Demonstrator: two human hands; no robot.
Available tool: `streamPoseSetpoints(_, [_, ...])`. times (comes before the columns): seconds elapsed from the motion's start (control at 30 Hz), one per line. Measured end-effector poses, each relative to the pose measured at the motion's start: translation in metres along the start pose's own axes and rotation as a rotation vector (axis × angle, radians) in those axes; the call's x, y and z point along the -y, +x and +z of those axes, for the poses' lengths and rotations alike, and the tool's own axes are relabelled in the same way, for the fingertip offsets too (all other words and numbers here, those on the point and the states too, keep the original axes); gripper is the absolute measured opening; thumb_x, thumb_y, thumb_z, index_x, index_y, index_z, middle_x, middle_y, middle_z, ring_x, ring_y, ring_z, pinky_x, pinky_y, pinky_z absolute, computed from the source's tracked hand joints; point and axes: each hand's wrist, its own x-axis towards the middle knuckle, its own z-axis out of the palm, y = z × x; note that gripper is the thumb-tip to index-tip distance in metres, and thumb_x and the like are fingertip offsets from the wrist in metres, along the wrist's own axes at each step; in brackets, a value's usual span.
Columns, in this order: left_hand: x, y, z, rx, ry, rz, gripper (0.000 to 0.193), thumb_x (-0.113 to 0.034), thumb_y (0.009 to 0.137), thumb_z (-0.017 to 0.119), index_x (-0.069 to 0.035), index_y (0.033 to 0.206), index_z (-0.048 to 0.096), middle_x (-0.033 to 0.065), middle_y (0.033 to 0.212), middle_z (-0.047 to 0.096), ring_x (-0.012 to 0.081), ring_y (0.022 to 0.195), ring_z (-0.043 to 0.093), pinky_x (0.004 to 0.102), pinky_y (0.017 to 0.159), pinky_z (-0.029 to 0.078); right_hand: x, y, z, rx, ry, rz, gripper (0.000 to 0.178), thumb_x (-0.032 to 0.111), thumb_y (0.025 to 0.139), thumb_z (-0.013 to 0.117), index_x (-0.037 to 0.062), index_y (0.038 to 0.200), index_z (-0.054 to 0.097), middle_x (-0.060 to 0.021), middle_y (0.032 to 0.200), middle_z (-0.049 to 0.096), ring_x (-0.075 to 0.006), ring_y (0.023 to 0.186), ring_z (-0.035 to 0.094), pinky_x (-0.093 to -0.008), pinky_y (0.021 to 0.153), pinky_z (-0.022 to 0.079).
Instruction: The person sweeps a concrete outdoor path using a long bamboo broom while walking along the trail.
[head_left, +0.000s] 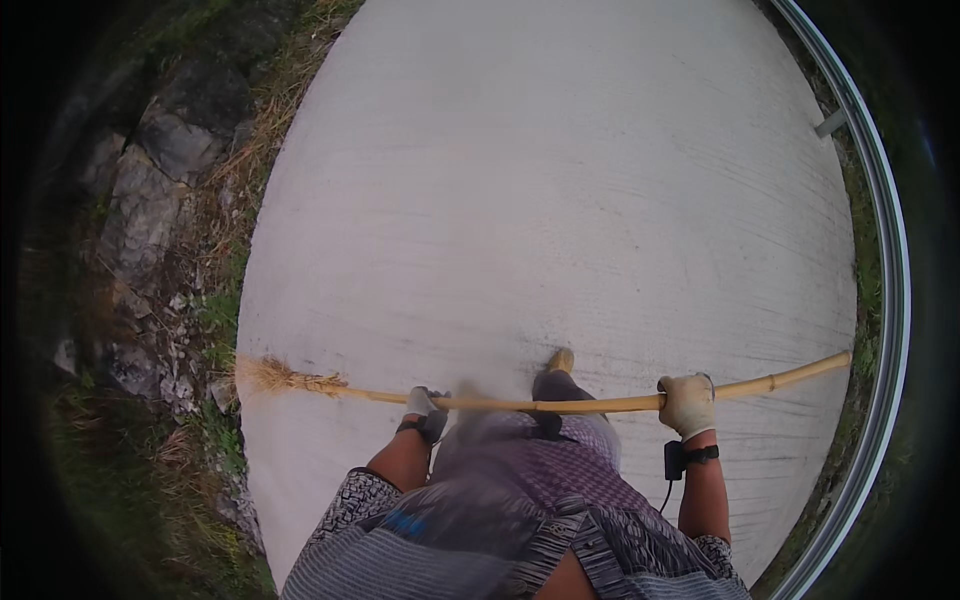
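Observation:
A long bamboo pole (600,405) lies across the front of my body, nearly level, its right end slightly raised in the picture. Dry straw-coloured bristles (285,378) are at its left end, so it looks like a bamboo broom. My left hand (425,402), in a pale glove with a dark band at the wrist, is closed round the pole near the bristles. My right hand (688,404), also gloved, grips it farther along, with a black strapped device (688,458) on that wrist. Part of the pole between the hands is blurred.
Pale concrete road (560,200) stretches ahead under me. Rocks (150,200) and dry grass (270,130) border it on the left. A metal guardrail (890,230) curves along the right edge, with green plants beside it. One shoe (562,359) shows below the pole.

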Motion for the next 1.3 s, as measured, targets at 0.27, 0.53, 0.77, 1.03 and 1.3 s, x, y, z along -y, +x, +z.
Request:
streamPoseSetpoints(0.27, [0.064, 0.001, 0.009, 0.142, 0.099, -0.019, 0.016, -0.014, 0.090, 0.042, -0.008, 0.075, 0.038, 0.0041, 0.068, 0.038, 0.0186, 0.065, 0.043, 0.0473, 0.084, 0.050, -0.045, 0.083, -0.098, -0.081, -0.184, -0.162, 0.009, 0.019, 0.069, 0.068, 0.0170, 0.077, 0.066, -0.0055, 0.067, 0.065, -0.0253, 0.068, 0.063, -0.0387, 0.073, 0.044])
streamPoseSetpoints(0.53, [0.023, 0.020, 0.106, 0.399, 1.472, 0.637, 0.019, -0.021, 0.084, 0.051, -0.002, 0.087, 0.053, 0.0173, 0.081, 0.052, 0.0331, 0.084, 0.052, 0.0469, 0.084, 0.048, -0.035, 0.129, -0.129, -0.185, -0.158, -0.075, 0.012, 0.016, 0.067, 0.068, 0.0156, 0.078, 0.067, -0.0067, 0.066, 0.064, -0.0278, 0.066, 0.062, -0.0397, 0.071, 0.044])
streamPoseSetpoints(0.77, [-0.018, 0.017, 0.291, 0.394, 0.726, 0.077, 0.020, -0.018, 0.083, 0.049, -0.001, 0.093, 0.053, 0.0180, 0.085, 0.056, 0.0352, 0.086, 0.059, 0.0430, 0.078, 0.048, -0.005, 0.116, -0.143, -0.192, -0.152, 0.202, 0.010, 0.016, 0.069, 0.065, 0.0151, 0.079, 0.067, -0.0093, 0.066, 0.064, -0.0298, 0.066, 0.063, -0.0410, 0.068, 0.045])
streamPoseSetpoints(1.03, [-0.099, 0.029, 0.458, 0.399, 0.386, 0.193, 0.008, -0.009, 0.084, 0.044, -0.002, 0.083, 0.047, 0.0133, 0.074, 0.048, 0.0248, 0.061, 0.051, 0.0426, 0.065, 0.059, 0.073, 0.157, -0.142, -0.277, -0.028, 0.338, 0.013, 0.014, 0.073, 0.061, 0.0153, 0.085, 0.065, -0.0095, 0.070, 0.065, -0.0299, 0.067, 0.063, -0.0413, 0.069, 0.043])
streamPoseSetpoints(1.3, [-0.053, 0.005, 0.534, 0.380, 0.305, 0.131, 0.007, -0.011, 0.088, 0.046, -0.008, 0.082, 0.048, 0.0072, 0.068, 0.046, 0.0202, 0.053, 0.048, 0.0452, 0.058, 0.057, -0.021, 0.223, -0.131, -0.223, -0.002, 0.341, 0.013, 0.012, 0.070, 0.062, 0.0151, 0.082, 0.065, -0.0103, 0.069, 0.065, -0.0318, 0.066, 0.062, -0.0421, 0.067, 0.045])
